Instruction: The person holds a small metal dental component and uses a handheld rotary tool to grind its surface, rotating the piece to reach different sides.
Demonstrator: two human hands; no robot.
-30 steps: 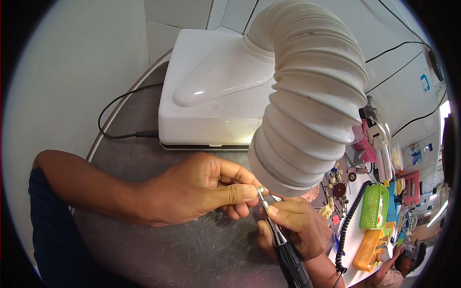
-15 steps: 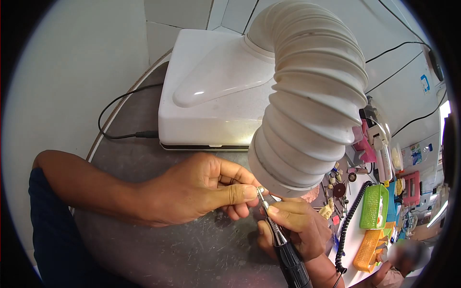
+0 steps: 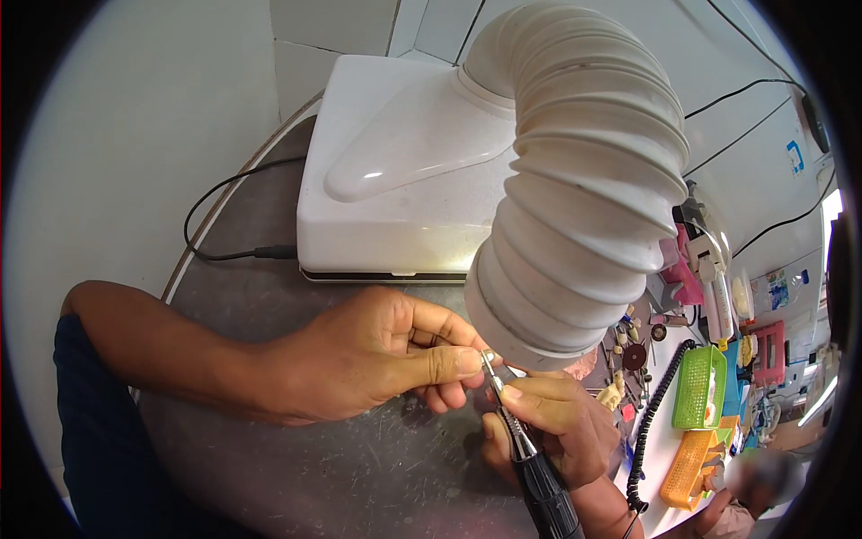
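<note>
- Almost nothing has moved since the earlier frames: both hands keep the same pose under the hose mouth, and only the blurred figure at the lower right edge has shifted a little.
- The left hand [image 3: 359, 359] reaches in from the left, with its thumb and forefinger pinched together on a very small workpiece; the piece itself is hidden between the fingers [image 3: 449, 362] and cannot be made out.
- The right hand [image 3: 561, 422] comes up from below and grips a slim rotary handpiece with a black body and silver nose [image 3: 525, 454] like a pen, its fingers clenched around the shaft.
- The handpiece's long axis runs from lower right to upper left, and its thin metal tip [image 3: 488, 361] ends right at the left thumb's pinch, touching or just beside the hidden piece.
- So the piece lies up and to the left of the right hand's fingers, in line with the tool's axis, and the left hand is the nearer one to it.
- The wide white ribbed suction hose [image 3: 584, 180] opens just above the meeting point, leading back to a white box-shaped extractor unit [image 3: 404, 171].
- Both hands work low over the scratched grey metal table [image 3: 359, 476]; a black coiled cord [image 3: 654, 422] and a green plastic basket [image 3: 700, 386] lie well apart to the right.
</note>
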